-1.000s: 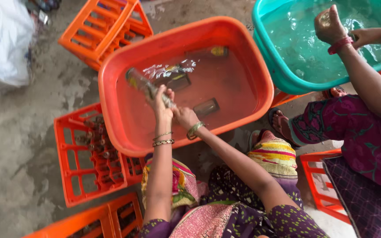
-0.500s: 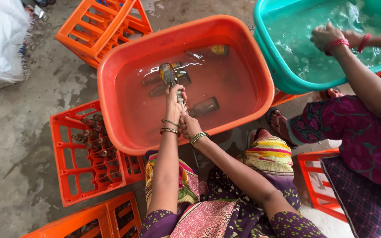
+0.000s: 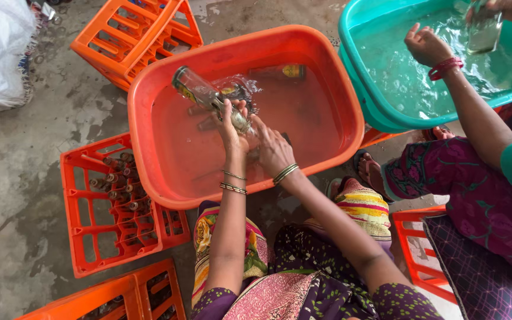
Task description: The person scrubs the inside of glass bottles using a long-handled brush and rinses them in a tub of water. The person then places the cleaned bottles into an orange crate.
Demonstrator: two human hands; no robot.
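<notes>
Over the orange tub (image 3: 149, 118) the left hand (image 3: 232, 121) is clenched round a glass bottle (image 3: 208, 98), gripping it at the lower, near end, so the bottle sticks out from the fist up and to the left. Its long axis runs on a slant, from the grip low over the water toward the tub's far left rim, where its other end rides higher and clear of the water. The right hand (image 3: 274, 151) sits just beside the left, to its right and a little nearer, fingers curled low at the water; whether it grips anything there I cannot tell. So the left hand is the one on the bottle, and the right is touching or almost touching the bottle's near end. Another bottle (image 3: 280, 72) lies sunk at the far side of the tub. A crate (image 3: 84, 213) with bottles in it stands on the floor left of the tub. To the right, another person's hand (image 3: 425, 44) works in a teal tub (image 3: 357, 77).
</notes>
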